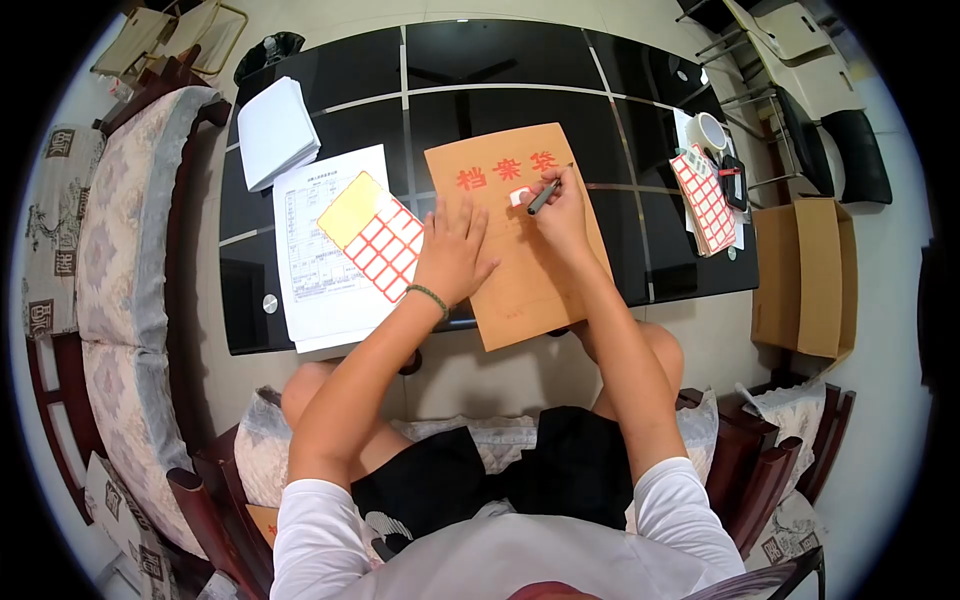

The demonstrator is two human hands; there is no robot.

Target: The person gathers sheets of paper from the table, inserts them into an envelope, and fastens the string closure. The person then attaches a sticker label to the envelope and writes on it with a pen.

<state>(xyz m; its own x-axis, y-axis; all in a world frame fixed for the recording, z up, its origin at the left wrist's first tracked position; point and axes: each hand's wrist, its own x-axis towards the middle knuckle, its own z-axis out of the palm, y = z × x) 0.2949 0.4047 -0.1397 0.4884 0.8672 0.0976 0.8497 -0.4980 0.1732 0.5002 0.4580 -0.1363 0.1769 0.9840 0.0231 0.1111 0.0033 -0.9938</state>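
Observation:
A brown paper document envelope with large red characters lies tilted on the black table in front of me. My left hand rests flat on its left side, fingers spread, wrist beside a sheet of red-bordered labels. That sheet has a yellow upper part and lies over printed forms. In my right hand is a dark pen, held over the envelope's upper part. A small white label with a red border sits on the envelope below the red characters, next to my right fingers.
At the back left stands a stack of white paper. On the right lie more red-bordered label sheets, a tape roll and a black-and-red object. An open cardboard box is on the floor beyond the glossy table's right edge.

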